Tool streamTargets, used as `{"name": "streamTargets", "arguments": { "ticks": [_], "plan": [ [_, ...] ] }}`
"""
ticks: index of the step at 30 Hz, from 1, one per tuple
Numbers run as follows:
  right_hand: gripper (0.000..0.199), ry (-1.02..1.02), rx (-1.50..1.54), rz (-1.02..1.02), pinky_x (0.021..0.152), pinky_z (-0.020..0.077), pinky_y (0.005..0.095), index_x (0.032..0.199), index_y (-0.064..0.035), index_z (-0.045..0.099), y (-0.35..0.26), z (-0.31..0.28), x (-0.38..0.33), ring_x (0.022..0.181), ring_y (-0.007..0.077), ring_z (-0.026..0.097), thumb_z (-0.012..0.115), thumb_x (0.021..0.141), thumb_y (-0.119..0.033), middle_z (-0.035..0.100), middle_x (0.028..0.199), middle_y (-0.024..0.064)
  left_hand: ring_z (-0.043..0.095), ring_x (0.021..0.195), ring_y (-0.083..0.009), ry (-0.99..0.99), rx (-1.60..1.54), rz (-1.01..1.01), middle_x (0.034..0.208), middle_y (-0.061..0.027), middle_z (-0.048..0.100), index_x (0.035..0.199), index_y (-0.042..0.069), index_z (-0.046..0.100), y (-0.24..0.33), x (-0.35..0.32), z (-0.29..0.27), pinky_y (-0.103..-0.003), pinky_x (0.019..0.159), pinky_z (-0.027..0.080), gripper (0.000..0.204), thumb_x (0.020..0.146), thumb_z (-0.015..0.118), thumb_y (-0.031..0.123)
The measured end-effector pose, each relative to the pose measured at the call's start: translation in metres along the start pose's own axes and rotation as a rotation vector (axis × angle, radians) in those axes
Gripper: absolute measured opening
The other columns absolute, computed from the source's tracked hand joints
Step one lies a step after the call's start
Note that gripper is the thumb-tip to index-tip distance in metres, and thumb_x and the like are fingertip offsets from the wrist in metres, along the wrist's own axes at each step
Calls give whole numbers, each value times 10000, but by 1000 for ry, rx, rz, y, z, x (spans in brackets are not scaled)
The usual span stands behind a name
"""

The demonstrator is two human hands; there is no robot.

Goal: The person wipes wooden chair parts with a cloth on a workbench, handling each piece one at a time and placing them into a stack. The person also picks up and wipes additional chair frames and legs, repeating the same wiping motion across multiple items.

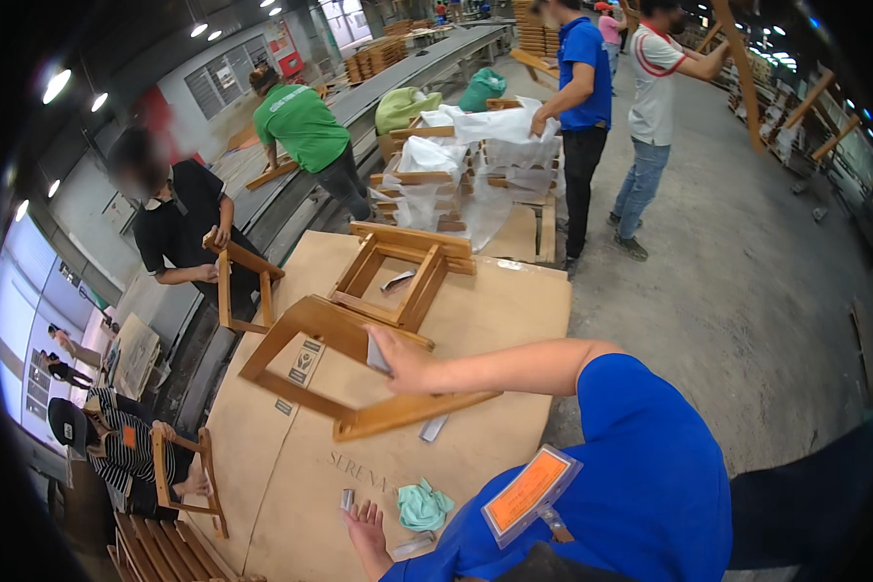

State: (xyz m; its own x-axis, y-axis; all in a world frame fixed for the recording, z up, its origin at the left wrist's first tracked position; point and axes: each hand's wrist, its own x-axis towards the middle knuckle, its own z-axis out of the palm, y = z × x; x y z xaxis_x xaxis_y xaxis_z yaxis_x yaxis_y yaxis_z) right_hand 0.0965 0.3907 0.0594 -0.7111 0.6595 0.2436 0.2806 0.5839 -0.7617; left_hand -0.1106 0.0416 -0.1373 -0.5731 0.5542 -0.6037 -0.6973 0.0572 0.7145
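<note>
A wooden frame [296, 393] with a curved rail lies tilted on the cardboard-covered table [272, 485]. Over its right side reaches my right hand [404, 362], fingers closed around a flat grey pad [376, 355] that looks like sandpaper, near the frame's upper rail. Lower down, my left hand [366, 532] has its fingers apart above the cardboard. A small grey block [347, 500] is right by its fingertips; I cannot tell whether they touch. A crumpled mint-green cloth [424, 505] lies to the right of that hand.
Another wooden frame [403, 276] sits behind. Grey strips [434, 427] lie on the cardboard. Co-workers handle frames at left: one in black [179, 228], one in stripes [116, 446]. A slatted wooden piece [165, 548] stands lower left. Wrapped stacks [466, 175] stand beyond the table.
</note>
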Motion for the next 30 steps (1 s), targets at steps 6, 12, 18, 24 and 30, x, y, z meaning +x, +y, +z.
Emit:
{"name": "streamTargets", "arguments": {
  "ticks": [6, 12, 18, 24, 30],
  "plan": [
    [934, 20, 256, -102, 1036, 367, 408, 1418, 21, 158, -62, 33, -77, 1250, 426, 412, 695, 661, -84, 385, 1338, 302, 371, 1291, -361, -140, -683, 274, 1402, -192, 357, 1419, 32, 257, 37, -24, 16, -545, 1085, 319, 930, 819, 524, 690],
    [914, 5, 339, -29, 953, 448, 390, 1407, 46, 192, -41, 71, -114, 1159, 388, 507, 738, 700, -147, 410, 1326, 288, 522, 1155, -284, 178, -655, 444, 1218, -124, 543, 1299, 46, 457, 96, -56, -33, -487, 1013, 430, 624, 876, 586, 487],
    [723, -205, 574, 568, 664, 543, 338, 1419, 24, 241, 9, 99, -168, 1050, 267, 578, 599, 898, -325, 511, 1209, 233, 575, 1054, -248, 114, -181, 892, 1161, -141, 585, 1295, 12, 471, 158, -113, -13, -408, 904, 498, 458, 934, 576, 274],
    [449, -270, 443, -27, 848, 475, 368, 1341, -38, 432, -15, 111, -203, 1067, 266, 556, 515, 917, -160, 566, 1137, 158, 528, 1104, -237, 35, 313, 1054, 1261, -147, 494, 1378, -11, 343, 126, -121, 42, -354, 943, 460, 675, 802, 692, 6],
    [547, -84, -70, -365, 912, 452, 398, 1195, -89, 620, -68, 77, -186, 1067, 303, 581, 529, 692, 105, 596, 1193, 112, 530, 1077, -225, -86, 775, 1304, 1170, -117, 530, 1307, 39, 427, 100, -150, 70, -347, 927, 444, 694, 718, 792, 86]
  ]
}}
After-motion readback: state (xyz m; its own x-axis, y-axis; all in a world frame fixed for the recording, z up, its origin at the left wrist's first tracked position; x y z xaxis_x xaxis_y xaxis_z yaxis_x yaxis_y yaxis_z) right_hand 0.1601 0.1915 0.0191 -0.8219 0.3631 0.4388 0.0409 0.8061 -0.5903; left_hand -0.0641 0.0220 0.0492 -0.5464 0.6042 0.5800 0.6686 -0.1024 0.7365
